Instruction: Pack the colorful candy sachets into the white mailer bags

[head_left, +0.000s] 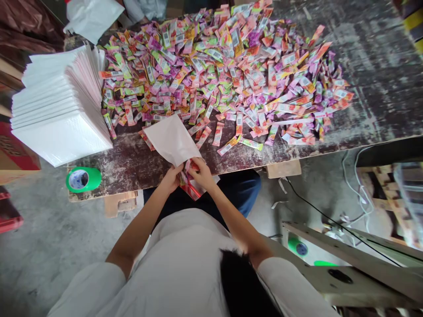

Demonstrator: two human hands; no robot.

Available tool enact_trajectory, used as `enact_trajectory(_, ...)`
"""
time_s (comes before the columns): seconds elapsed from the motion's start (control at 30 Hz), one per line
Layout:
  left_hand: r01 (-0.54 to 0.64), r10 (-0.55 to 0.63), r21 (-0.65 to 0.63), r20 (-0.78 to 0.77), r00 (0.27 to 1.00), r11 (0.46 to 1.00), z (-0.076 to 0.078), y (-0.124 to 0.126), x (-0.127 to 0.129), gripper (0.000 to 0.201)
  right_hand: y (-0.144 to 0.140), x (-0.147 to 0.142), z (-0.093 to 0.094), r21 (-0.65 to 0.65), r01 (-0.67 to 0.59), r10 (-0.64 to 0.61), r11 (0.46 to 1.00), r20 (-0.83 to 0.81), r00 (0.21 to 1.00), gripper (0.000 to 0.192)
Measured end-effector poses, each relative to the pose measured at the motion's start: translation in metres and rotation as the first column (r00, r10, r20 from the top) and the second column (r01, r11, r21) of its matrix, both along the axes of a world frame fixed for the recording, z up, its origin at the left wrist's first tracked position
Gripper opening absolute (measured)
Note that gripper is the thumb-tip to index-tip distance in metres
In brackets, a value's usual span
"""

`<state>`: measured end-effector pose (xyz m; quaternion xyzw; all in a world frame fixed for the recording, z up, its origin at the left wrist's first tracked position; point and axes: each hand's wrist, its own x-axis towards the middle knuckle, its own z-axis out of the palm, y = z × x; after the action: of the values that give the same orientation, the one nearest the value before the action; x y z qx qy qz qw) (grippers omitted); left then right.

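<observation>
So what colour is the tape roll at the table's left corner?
Green tape roll, with a white centre, seen in the head view.

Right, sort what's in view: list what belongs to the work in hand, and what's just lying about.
In hand:
left hand and right hand, gripping the flat white paper bag and a bunch of colourful sachets
heap of colourful sachets
stack of white bags

Lying about:
green tape roll
black cable
white plastic sheet

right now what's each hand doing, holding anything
Left hand: closed on the white pouch.
Right hand: closed on a bunch of sachets at the pouch's mouth.
</observation>
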<state>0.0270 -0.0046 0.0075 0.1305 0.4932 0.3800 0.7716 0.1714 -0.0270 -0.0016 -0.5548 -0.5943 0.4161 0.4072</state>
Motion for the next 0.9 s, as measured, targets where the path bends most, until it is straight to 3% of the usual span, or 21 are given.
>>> enact_trajectory(0.1, -0.032, 0.036, 0.063, -0.077, 0.996, 0.997, 0.006, -0.005, 0.000, 0.042, -0.004, -0.004, 0.003, -0.030, -0.098, 0.097, 0.995, -0.037, 0.995, 0.066)
enact_trajectory(0.2, -0.019, 0.036, 0.079, -0.223, 0.974, 0.997, 0.007, -0.003, 0.002, 0.030, -0.005, -0.013, 0.007, -0.054, -0.124, 0.128, 0.991, 0.076, 0.989, 0.086)
enact_trajectory(0.27, -0.033, 0.045, 0.051, -0.257, 0.965, 0.998, 0.007, -0.001, -0.001, 0.027, -0.001, -0.013, 0.005, -0.060, -0.100, 0.106, 0.993, 0.107, 0.989, 0.075)
enact_trajectory(0.37, -0.015, 0.014, 0.000, -0.260, 0.966, 1.000, 0.007, -0.001, -0.010, 0.029, 0.008, -0.005, -0.005, -0.059, -0.060, 0.060, 0.996, -0.005, 0.998, 0.056)
enact_trajectory(0.47, 0.081, -0.066, 0.027, -0.355, 0.933, 0.996, 0.004, -0.006, -0.018, 0.025, 0.010, -0.003, -0.016, -0.057, 0.072, -0.077, 0.996, -0.085, 0.993, 0.058)
enact_trajectory(0.57, 0.199, -0.140, 0.067, -0.499, 0.855, 0.978, -0.001, -0.011, -0.023, 0.020, 0.005, -0.011, -0.020, 0.013, 0.104, -0.104, 0.994, 0.003, 0.995, 0.058)
enact_trajectory(0.67, 0.365, -0.259, 0.056, -0.606, 0.752, 0.929, -0.006, -0.015, -0.030, 0.017, 0.005, -0.019, -0.019, 0.076, -0.098, 0.084, 0.992, 0.171, 0.982, 0.058)
enact_trajectory(0.77, 0.531, -0.369, 0.045, -0.670, 0.644, 0.846, -0.010, -0.019, -0.035, 0.023, 0.019, -0.021, -0.019, 0.014, -0.321, 0.295, 0.947, 0.357, 0.886, 0.049)
enact_trajectory(0.9, 0.685, -0.453, 0.065, -0.705, 0.546, 0.726, -0.011, -0.026, -0.030, 0.038, 0.051, -0.021, -0.016, -0.053, -0.458, 0.429, 0.887, 0.462, 0.776, 0.039)
